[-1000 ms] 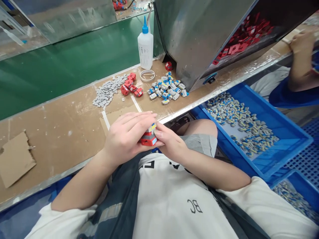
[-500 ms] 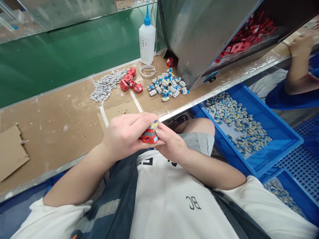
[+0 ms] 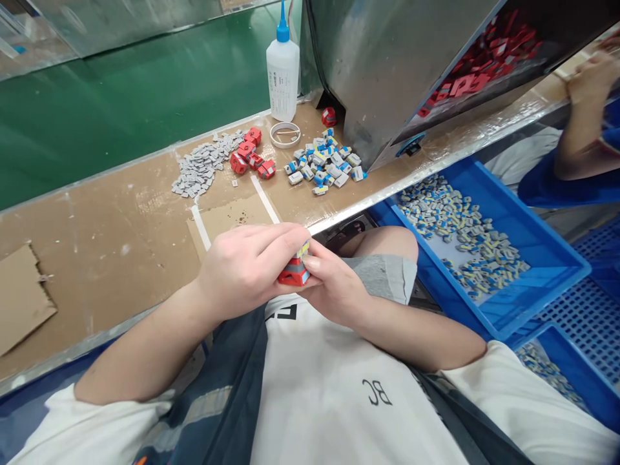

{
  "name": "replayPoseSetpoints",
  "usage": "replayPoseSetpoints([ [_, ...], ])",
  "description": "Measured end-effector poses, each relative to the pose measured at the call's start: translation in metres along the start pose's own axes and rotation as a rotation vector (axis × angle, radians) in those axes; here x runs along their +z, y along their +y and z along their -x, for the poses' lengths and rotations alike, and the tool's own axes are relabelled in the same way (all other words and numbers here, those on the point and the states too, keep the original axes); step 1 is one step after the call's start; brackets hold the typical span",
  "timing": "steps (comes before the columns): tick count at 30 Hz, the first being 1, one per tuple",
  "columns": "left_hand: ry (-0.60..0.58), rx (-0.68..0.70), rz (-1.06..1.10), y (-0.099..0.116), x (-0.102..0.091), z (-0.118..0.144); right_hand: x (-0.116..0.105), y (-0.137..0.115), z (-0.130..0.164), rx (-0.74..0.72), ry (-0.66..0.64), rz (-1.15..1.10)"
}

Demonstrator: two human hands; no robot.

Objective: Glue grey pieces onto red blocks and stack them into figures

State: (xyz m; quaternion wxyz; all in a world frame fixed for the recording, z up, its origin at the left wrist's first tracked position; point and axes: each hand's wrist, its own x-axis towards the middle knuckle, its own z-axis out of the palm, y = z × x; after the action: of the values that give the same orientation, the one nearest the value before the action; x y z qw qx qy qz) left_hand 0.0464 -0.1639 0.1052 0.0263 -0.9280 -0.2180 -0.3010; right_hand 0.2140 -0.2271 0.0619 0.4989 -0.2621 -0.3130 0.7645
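Observation:
Between my two hands, just off the bench edge, is a small red and grey plastic toy piece (image 3: 293, 276) with a grey, yellow and blue part on top. My left hand (image 3: 247, 268) wraps over it from the left, its fingers covering most of the top. From the right, my right hand (image 3: 336, 281) grips the same piece, thumb pressed on its side. The underside is hidden by my fingers. On the bench beyond lie several red pieces (image 3: 246, 148), a pile of small grey parts (image 3: 201, 165) and a heap of grey, blue and yellow parts (image 3: 322, 163).
A white bottle with a blue nozzle (image 3: 282, 77) stands behind a tape ring (image 3: 285, 135). A metal bin (image 3: 368, 71) holds red parts. Blue trays (image 3: 547, 258) of small parts sit at the right. Torn cardboard (image 3: 22, 297) lies left. Another person's arm (image 3: 584, 110) is far right.
Both hands stay closed round the red and grey piece, which has shifted very slightly right and down in view. The camera view has moved a little.

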Motion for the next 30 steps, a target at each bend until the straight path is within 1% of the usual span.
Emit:
replayPoseSetpoints([
  [2,0.000,-0.012,-0.022,-0.001,0.002,0.001,-0.002,0.001,-0.001,0.028,0.004,-0.004],
  [4,0.016,-0.012,-0.014,-0.002,0.004,0.002,-0.005,0.003,-0.002,0.016,-0.011,-0.004],
  [7,0.055,0.023,0.080,-0.005,0.008,0.004,-0.010,0.009,-0.003,-0.108,-0.029,0.054],
  [10,0.085,0.021,0.176,-0.007,0.013,0.006,-0.014,0.017,-0.003,-0.232,-0.003,0.141],
  [14,0.100,-0.004,0.207,-0.008,0.018,0.008,-0.017,0.025,-0.003,-0.265,0.030,0.228],
  [17,0.065,-0.020,0.296,-0.008,0.021,0.009,-0.019,0.026,-0.006,-0.293,0.079,0.286],
  [20,0.000,-0.093,0.421,-0.003,0.027,0.009,-0.021,0.024,-0.013,-0.354,0.161,0.376],
  [22,0.000,-0.181,0.471,0.003,0.033,0.010,-0.023,0.021,-0.019,-0.399,0.200,0.488],
  [24,0.057,-0.292,0.479,0.008,0.042,0.010,-0.025,0.020,-0.025,-0.439,0.218,0.601],
  [26,0.129,-0.389,0.460,0.012,0.050,0.010,-0.025,0.020,-0.030,-0.470,0.228,0.658],
  [28,0.176,-0.434,0.444,0.014,0.057,0.008,-0.026,0.021,-0.034,-0.498,0.237,0.675],
  [30,0.197,-0.459,0.429,0.015,0.062,0.006,-0.027,0.022,-0.038,-0.530,0.249,0.701],
])
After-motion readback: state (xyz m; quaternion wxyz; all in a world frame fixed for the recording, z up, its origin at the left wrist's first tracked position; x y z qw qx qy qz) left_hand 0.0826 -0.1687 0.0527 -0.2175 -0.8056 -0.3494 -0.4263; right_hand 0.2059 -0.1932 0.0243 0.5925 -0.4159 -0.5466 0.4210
